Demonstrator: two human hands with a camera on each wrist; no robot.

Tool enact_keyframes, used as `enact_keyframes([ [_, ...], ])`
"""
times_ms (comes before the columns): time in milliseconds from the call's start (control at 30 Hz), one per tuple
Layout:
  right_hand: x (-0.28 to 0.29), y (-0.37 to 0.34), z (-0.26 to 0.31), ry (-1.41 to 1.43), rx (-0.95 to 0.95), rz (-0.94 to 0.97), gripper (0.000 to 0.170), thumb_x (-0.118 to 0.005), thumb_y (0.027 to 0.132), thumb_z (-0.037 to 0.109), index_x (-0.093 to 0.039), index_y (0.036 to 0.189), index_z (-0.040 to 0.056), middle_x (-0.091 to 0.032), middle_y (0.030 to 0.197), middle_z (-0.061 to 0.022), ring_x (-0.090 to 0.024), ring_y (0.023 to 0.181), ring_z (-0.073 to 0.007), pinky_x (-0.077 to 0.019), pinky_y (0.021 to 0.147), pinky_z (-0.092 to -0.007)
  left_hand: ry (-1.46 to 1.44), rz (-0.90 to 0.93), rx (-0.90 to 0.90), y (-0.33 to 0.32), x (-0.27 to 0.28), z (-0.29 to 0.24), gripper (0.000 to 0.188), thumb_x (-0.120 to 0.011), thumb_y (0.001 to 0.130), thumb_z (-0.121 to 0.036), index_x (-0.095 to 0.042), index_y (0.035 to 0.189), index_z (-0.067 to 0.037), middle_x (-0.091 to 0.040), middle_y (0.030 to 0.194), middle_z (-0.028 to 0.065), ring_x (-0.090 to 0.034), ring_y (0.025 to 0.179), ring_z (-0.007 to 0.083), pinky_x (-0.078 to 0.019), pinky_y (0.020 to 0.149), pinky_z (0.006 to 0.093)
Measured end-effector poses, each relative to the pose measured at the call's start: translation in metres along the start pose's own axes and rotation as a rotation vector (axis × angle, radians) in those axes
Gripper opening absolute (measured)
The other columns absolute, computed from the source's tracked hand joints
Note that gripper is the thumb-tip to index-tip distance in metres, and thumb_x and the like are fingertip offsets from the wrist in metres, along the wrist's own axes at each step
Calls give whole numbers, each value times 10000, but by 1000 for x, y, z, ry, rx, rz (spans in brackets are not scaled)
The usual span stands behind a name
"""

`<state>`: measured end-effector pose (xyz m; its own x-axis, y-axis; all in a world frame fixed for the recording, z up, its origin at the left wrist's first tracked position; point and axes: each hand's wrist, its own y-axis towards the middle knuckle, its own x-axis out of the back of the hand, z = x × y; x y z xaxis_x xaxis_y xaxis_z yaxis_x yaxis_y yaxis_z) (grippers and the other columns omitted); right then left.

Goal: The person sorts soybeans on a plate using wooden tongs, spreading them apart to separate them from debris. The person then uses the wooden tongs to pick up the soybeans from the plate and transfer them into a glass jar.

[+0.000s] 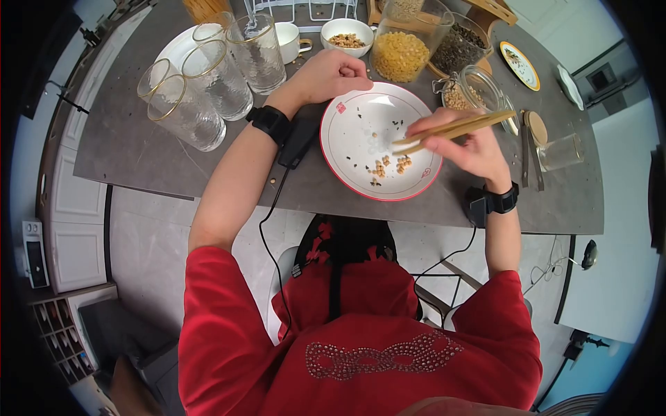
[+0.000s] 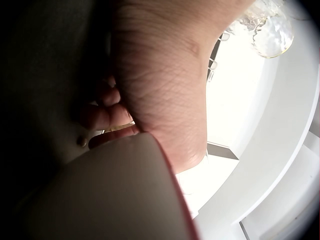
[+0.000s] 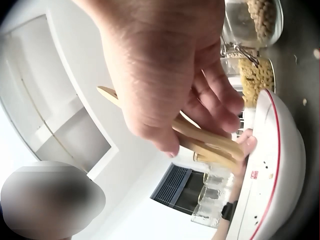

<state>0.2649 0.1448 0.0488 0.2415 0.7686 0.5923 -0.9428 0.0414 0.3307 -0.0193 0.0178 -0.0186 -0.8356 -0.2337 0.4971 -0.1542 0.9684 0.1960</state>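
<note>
A white bowl with a red rim [image 1: 350, 139] holds small tan pieces [image 1: 381, 166] and dark flakes. At its upper left edge my left hand [image 1: 333, 75] grips the rim with curled fingers; the left wrist view shows this hand [image 2: 160, 75] beside the bowl's side [image 2: 135, 185]. My right hand [image 1: 475, 152] pinches wooden tongs [image 1: 475, 123] between thumb and fingers, their tips over the bowl's inside. In the right wrist view the hand [image 3: 165, 70] holds the tongs [image 3: 215, 142] above the bowl [image 3: 290, 165]; nothing can be made out between the tips.
Several ribbed glasses [image 1: 201, 83] stand left. Behind are a white cup [image 1: 286, 41], a small bowl [image 1: 347, 31] of pieces and a jar of yellow pasta [image 1: 401, 55]. An open clip jar [image 1: 461, 93], metal utensil [image 1: 524, 163] and lying glass [image 1: 560, 152] are right.
</note>
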Motion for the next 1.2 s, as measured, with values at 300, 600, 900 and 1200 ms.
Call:
enact_keyframes([
  [300, -4, 6, 0, 73, -5, 202, 266, -787, 883, 66, -763, 1145, 29, -781, 1081, -75, -729, 956, -174, -570, 852, -309, 6, -3, 0, 1, 1, 2, 194, -740, 909, -203, -711, 833, -28, -614, 694, -58, -518, 652, 18, -393, 587, 220],
  [600, -13, 6, -9, 106, -76, 184, 157, -772, 920, 108, -771, 1064, 46, -763, 970, -32, -671, 834, -106, -519, 734, -265, 41, -13, -32, -4, 2, -1, 196, -738, 911, -203, -707, 833, -26, -599, 683, -52, -511, 647, 18, -392, 583, 225],
  [900, -10, 3, -12, 24, -75, 18, 122, -744, 947, 92, -760, 1047, 24, -748, 948, -30, -633, 747, -97, -500, 665, -240, 47, -12, -11, -4, 0, 1, 198, -735, 907, -201, -705, 817, -27, -580, 658, -53, -475, 622, 16, -352, 562, 230],
  [1200, 69, -16, -34, -213, -55, -979, 217, -679, 1022, 175, -742, 969, -25, -732, 889, -56, -576, 699, -63, -451, 640, -226, -23, -49, -78, -2, -5, 5, 252, -745, 878, -275, -713, 805, -36, -574, 606, -16, -476, 569, 70, -371, 555, 274],
])
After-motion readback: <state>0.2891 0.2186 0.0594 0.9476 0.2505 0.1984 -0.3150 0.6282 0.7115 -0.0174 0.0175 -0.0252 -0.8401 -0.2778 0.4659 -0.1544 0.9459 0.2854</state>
